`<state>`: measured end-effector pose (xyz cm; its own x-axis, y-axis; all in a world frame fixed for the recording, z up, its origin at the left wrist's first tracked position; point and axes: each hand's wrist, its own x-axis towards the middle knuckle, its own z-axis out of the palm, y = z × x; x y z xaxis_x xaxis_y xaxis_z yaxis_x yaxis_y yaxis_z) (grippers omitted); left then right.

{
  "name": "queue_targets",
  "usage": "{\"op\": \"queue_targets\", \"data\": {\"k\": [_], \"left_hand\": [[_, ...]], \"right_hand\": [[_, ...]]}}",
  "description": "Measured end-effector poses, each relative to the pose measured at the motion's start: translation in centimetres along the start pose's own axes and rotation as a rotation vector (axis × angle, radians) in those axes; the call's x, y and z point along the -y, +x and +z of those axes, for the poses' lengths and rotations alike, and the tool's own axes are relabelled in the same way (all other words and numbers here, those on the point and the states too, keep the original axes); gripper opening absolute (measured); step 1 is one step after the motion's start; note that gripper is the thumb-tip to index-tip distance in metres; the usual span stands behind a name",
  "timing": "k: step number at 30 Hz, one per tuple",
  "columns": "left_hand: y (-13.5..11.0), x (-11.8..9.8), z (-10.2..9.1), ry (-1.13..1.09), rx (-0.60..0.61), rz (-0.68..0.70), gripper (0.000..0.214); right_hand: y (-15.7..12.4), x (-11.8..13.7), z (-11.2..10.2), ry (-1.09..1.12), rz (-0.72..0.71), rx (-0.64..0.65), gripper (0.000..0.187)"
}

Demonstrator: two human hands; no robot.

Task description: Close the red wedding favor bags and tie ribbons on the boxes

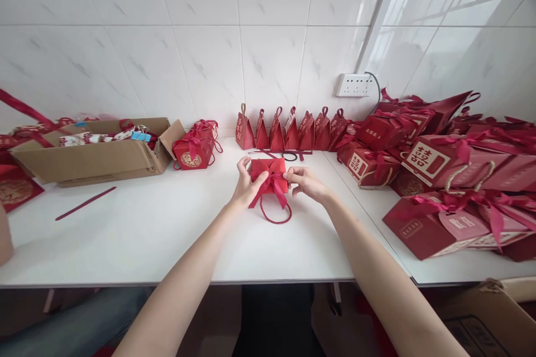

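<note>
In the middle of the white table lies a small red gift box with a dark red ribbon bow across its top. A twisted red cord handle loops out from the box's near side. My left hand is at the box's left, its thumb pressed on the bow's left part and its other fingers curled at the box's far left edge. From the right, my right hand pinches the bow's right side between thumb and forefinger. Ribbon tails hang towards me.
Several triangular red boxes stand along the wall, with ribbon strips and a black ring before them. Red gift boxes are piled at right. An open cardboard carton and a tied red box stand left, near a loose ribbon strip.
</note>
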<state>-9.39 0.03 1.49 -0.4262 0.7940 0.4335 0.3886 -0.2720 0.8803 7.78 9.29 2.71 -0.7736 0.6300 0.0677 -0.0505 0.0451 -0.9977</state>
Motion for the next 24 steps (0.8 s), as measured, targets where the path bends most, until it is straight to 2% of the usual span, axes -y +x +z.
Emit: {"op": "queue_targets", "data": {"k": [5, 14, 24], "left_hand": [[0.00, 1.03, -0.12, 0.155, -0.127, 0.069, 0.030], [0.20, 0.65, -0.78, 0.280, -0.038, 0.153, 0.027], [-0.23, 0.16, -0.49, 0.246, -0.075, 0.122, 0.029]], "right_hand": [[0.05, -0.15, 0.05, 0.021, 0.002, -0.010, 0.039], [0.14, -0.34, 0.00, 0.096, -0.012, -0.046, 0.040], [0.31, -0.20, 0.56, 0.206, 0.000, -0.013, 0.044]]}}
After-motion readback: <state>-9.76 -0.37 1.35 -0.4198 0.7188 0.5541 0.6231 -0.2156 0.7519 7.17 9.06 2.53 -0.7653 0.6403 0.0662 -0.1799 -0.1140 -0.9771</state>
